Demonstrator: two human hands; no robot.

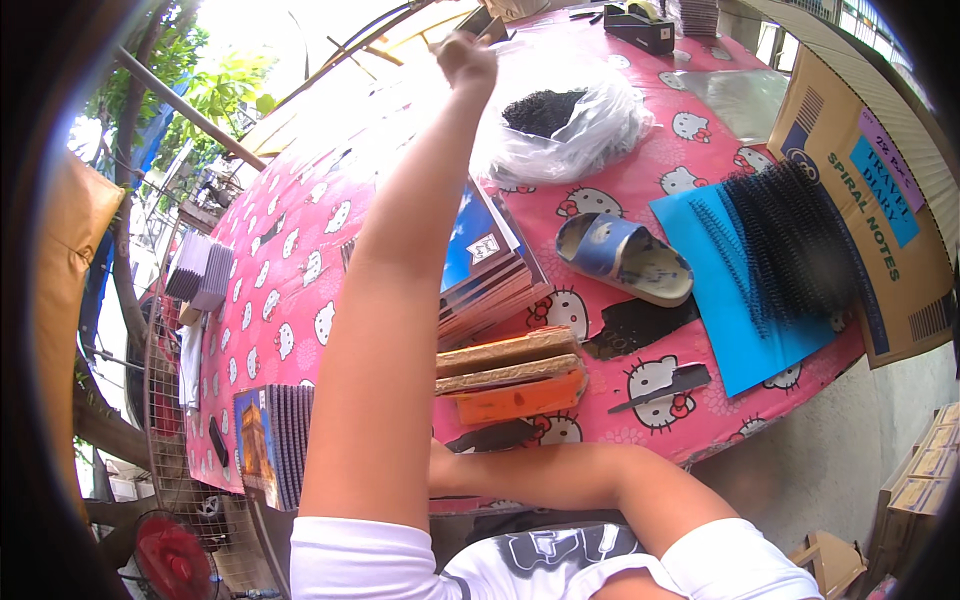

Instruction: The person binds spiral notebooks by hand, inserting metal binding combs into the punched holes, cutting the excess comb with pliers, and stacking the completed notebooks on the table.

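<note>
Our left grip (467, 60) is stretched to the far edge of the pink worktop (262, 352), its fingers curled beside a dark object (482, 24); we cannot tell whether they pinch it or only touch it. Our right grip is hidden behind our left forearm (385, 310), so we cannot tell its state; only the right forearm (540, 472) shows, lying across our front.

Near the left grip, to its right, sits an open plastic bag (595, 140) with black coils (545, 112) inside. Beyond the bag stand a tape dispenser (640, 30) and a small stack (698, 16). Nearer us, a pile of books (485, 245) lies partly behind our left forearm, with thick slabs (510, 360) in front of it.

To the right, a slipper (625, 255) lies just beside a blue sheet (735, 350) bearing black spirals (790, 245), next to a carton (850, 200). On the left are two groups of notebooks (285, 440).
</note>
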